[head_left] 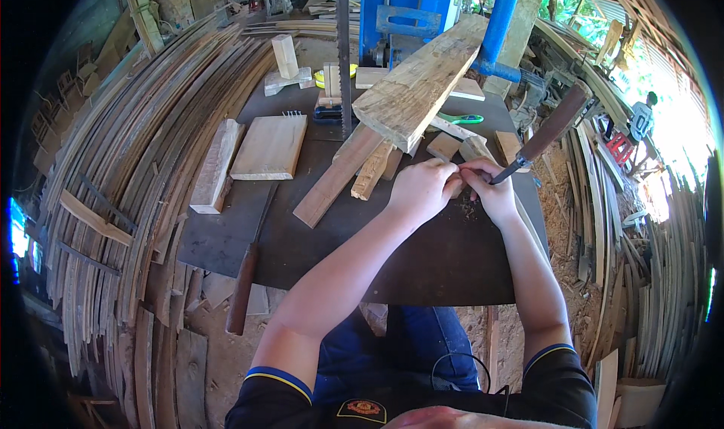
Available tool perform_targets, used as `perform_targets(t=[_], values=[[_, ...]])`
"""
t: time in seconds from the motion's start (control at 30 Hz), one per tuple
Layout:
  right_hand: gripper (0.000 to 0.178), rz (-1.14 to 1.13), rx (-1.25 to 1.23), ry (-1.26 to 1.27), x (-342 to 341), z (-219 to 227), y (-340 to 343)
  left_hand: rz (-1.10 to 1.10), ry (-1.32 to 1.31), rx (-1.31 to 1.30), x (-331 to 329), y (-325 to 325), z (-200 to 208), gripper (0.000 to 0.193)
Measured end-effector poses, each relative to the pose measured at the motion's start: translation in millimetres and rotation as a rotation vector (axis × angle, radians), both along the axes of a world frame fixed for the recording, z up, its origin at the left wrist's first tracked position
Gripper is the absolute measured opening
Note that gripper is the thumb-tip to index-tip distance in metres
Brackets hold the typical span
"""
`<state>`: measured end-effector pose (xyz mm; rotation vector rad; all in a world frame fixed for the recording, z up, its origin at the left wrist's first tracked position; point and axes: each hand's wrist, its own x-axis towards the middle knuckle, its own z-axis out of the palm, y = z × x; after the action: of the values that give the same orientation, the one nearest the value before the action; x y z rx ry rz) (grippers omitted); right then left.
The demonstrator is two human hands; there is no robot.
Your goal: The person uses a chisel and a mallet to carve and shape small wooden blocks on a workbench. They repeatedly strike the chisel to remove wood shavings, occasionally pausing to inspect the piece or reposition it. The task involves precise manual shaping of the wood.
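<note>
Over the right part of the dark tabletop, my two hands meet with fingers bent and pressed close together. My right hand [492,194] is closed round the lower metal end of a wooden-handled tool [554,124], whose brown handle slants up and away to the right. The blade's tip is hidden by my fingers, so its kind is unclear. My left hand [424,190] touches the right with its fingertips pinched; what lies between them cannot be made out. Small dark crumbs show beneath the fingers. A wood block [475,148] and smaller offcuts [443,146] lie just beyond.
A vertical saw blade [345,59] stands at the table's [452,267] far middle. Near it a thick plank [426,78] rests over wood strips [338,174]. At left are a square board [270,148], a block [217,165] and a long-handled tool [243,289] overhanging the edge.
</note>
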<state>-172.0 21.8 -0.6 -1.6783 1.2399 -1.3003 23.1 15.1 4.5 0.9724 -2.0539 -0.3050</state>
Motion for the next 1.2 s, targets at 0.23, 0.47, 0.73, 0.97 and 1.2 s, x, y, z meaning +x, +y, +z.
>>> perform_targets(t=[0.23,0.47,0.73,0.97,1.2], values=[[0.013,0.016,0.031,-0.001,-3,-3,0,-0.005,0.007,0.036,0,2,3,0.021],[0.013,0.002,0.017,-0.011,-4,-6,-3,-0.021,0.026,0.015,-1,-2,-1,0.023],[0.013,-0.010,-0.031,0.012,-1,-4,-2,-0.012,-0.020,0.092,0,-3,2,0.023],[0.017,0.023,-0.059,0.063,-1,-9,-4,-0.093,-0.128,0.212,15,-4,4,0.041],[0.015,-0.007,0.029,0.007,3,0,3,-0.161,-0.034,0.149,17,-5,6,0.048]])
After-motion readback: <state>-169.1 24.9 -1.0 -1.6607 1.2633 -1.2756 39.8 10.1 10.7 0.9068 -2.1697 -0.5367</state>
